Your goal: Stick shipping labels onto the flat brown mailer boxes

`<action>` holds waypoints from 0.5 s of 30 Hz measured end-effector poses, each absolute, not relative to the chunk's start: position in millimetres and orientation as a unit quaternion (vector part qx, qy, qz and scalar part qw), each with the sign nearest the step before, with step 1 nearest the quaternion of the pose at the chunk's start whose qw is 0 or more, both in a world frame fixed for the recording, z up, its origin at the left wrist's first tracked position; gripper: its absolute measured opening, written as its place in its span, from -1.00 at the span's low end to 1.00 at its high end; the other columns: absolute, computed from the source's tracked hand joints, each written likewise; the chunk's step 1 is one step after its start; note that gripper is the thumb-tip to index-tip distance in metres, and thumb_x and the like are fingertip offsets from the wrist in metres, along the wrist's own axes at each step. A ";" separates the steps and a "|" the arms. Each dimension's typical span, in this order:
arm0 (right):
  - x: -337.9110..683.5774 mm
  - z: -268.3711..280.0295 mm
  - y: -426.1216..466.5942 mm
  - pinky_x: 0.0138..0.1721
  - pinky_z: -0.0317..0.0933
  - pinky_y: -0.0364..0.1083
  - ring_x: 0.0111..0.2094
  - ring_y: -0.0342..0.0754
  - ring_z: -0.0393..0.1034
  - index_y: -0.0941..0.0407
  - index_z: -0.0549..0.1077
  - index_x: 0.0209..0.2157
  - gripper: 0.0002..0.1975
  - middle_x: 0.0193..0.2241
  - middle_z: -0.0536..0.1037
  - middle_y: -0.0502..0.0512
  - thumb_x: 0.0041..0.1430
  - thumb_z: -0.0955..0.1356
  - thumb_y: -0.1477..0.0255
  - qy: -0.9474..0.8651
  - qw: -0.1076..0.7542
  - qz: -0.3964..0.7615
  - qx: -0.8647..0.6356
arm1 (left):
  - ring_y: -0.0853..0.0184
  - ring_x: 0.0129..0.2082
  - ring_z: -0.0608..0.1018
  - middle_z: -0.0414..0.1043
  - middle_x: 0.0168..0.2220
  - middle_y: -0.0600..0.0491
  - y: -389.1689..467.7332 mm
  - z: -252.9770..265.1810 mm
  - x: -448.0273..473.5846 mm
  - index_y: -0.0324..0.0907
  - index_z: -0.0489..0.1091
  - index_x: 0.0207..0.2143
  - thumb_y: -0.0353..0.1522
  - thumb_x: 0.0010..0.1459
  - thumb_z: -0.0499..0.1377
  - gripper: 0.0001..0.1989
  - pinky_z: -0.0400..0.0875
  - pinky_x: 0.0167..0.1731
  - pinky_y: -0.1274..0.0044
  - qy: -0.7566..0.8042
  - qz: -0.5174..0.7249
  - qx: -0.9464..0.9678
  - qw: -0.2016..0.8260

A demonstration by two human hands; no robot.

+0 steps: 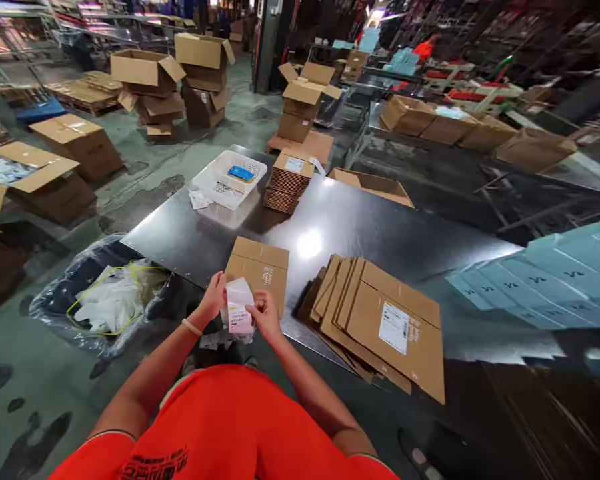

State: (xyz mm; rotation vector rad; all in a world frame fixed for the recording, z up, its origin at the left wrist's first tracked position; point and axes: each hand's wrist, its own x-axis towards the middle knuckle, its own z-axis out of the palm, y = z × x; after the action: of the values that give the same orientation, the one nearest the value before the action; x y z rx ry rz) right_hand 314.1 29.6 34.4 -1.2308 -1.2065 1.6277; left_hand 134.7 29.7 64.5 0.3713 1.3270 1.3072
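Between my hands is a strip of printed labels [240,310], white and pinkish, its lower end hanging past the table's near edge. My left hand [214,295] is closed on the strip's left side. My right hand [266,315] pinches its right edge with thumb and fingers. Just beyond them a flat, folded cardboard box [260,267] with white printing lies on the metal table. To the right, a fanned stack of flattened boxes [380,313] rests near the edge, the top one bearing a white label [394,327].
Further back on the metal table [340,227] are a white plastic basket [220,160] holding a blue packet [241,173] and a stack of flat cardboard [287,187]. Light-blue boxes [545,273] are piled at right. A lined waste bin [95,267] stands left.
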 end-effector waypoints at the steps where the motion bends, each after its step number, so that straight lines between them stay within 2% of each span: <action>1: 315.8 37.0 34.2 -0.59 0.13 -0.14 -0.63 -0.13 0.17 -0.04 0.40 -0.21 -0.49 -0.63 0.30 -0.26 -0.17 0.57 0.10 -0.462 0.384 0.636 -0.484 | 0.28 -0.41 0.61 0.55 -0.39 0.15 22.6 61.9 137.1 -0.20 0.30 0.38 -0.01 0.14 0.46 -0.11 0.50 -0.36 0.50 0.547 0.558 0.180 0.597; 2: 316.9 39.3 38.6 -0.60 0.13 -0.14 -0.63 -0.13 0.16 -0.04 0.39 -0.22 -0.50 -0.64 0.28 -0.27 -0.16 0.57 0.11 -0.464 0.384 0.635 -0.484 | 0.27 -0.38 0.63 0.59 -0.36 0.13 15.3 59.4 140.2 -0.17 0.27 0.42 -0.03 0.08 0.50 -0.04 0.52 -0.33 0.49 0.525 0.552 0.212 0.613; 3: 317.4 40.9 42.3 -0.59 0.13 -0.14 -0.62 -0.13 0.15 -0.03 0.40 -0.26 -0.53 -0.64 0.27 -0.26 -0.15 0.56 0.10 -0.471 0.380 0.632 -0.484 | 0.26 -0.36 0.65 0.63 -0.33 0.10 8.6 57.1 143.5 -0.17 0.31 0.40 -0.08 -0.02 0.57 0.00 0.53 -0.30 0.48 0.505 0.540 0.245 0.627; 4: 317.6 41.6 45.3 -0.57 0.13 -0.13 -0.61 -0.14 0.16 -0.02 0.42 -0.30 -0.57 -0.64 0.28 -0.23 -0.13 0.55 0.09 -0.480 0.372 0.629 -0.484 | 0.26 -0.35 0.66 0.66 -0.31 0.07 3.4 55.1 146.3 -0.20 0.42 0.31 -0.16 -0.14 0.63 -0.03 0.54 -0.27 0.48 0.494 0.527 0.273 0.635; 6: 317.7 40.5 48.5 -0.52 0.16 -0.12 -0.58 -0.13 0.19 0.01 0.46 -0.37 -0.63 -0.63 0.33 -0.17 -0.12 0.54 0.09 -0.492 0.358 0.625 -0.489 | 0.24 -0.33 0.67 0.71 -0.28 -0.01 -1.3 51.7 150.0 -0.26 0.61 0.02 -0.28 -0.30 0.66 -0.24 0.55 -0.21 0.44 0.499 0.502 0.302 0.639; 8: 318.6 36.6 48.3 -0.48 0.18 -0.11 -0.55 -0.13 0.23 0.03 0.52 -0.39 -0.64 -0.61 0.41 -0.13 -0.15 0.54 0.10 -0.494 0.352 0.619 -0.498 | 0.20 -0.32 0.68 0.73 -0.28 -0.06 0.8 48.6 151.6 -0.28 0.66 -0.18 -0.29 -0.31 0.64 -0.43 0.57 -0.19 0.40 0.522 0.481 0.310 0.633; 9: 319.4 34.0 47.1 -0.46 0.19 -0.10 -0.55 -0.12 0.25 0.03 0.53 -0.39 -0.64 -0.60 0.44 -0.12 -0.16 0.55 0.11 -0.494 0.355 0.613 -0.503 | 0.18 -0.31 0.69 0.74 -0.28 -0.07 3.2 47.0 152.5 -0.27 0.68 -0.21 -0.29 -0.29 0.62 -0.48 0.57 -0.19 0.39 0.535 0.472 0.318 0.624; 12: 321.9 24.4 40.7 -0.46 0.20 -0.10 -0.55 -0.10 0.29 0.03 0.53 -0.44 -0.64 -0.60 0.48 -0.09 -0.13 0.55 0.06 -0.498 0.382 0.570 -0.530 | 0.14 -0.27 0.71 0.75 -0.27 -0.08 9.8 41.0 157.5 -0.26 0.72 -0.21 -0.32 -0.21 0.58 -0.56 0.56 -0.20 0.40 0.580 0.455 0.343 0.582; 15: 323.3 14.8 36.7 -0.52 0.18 -0.11 -0.60 -0.10 0.27 0.01 0.43 -0.53 -0.58 -0.66 0.42 -0.10 -0.04 0.53 -0.01 -0.509 0.389 0.539 -0.547 | 0.14 -0.27 0.72 0.75 -0.29 -0.07 11.3 33.7 164.1 -0.26 0.72 -0.22 -0.40 -0.19 0.54 -0.62 0.57 -0.19 0.41 0.626 0.444 0.338 0.545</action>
State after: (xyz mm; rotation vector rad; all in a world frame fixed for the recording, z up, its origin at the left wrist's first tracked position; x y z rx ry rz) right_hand 323.3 36.7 14.8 -1.3917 -1.2937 1.3700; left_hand 164.1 11.3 33.7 0.8025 1.4840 1.0540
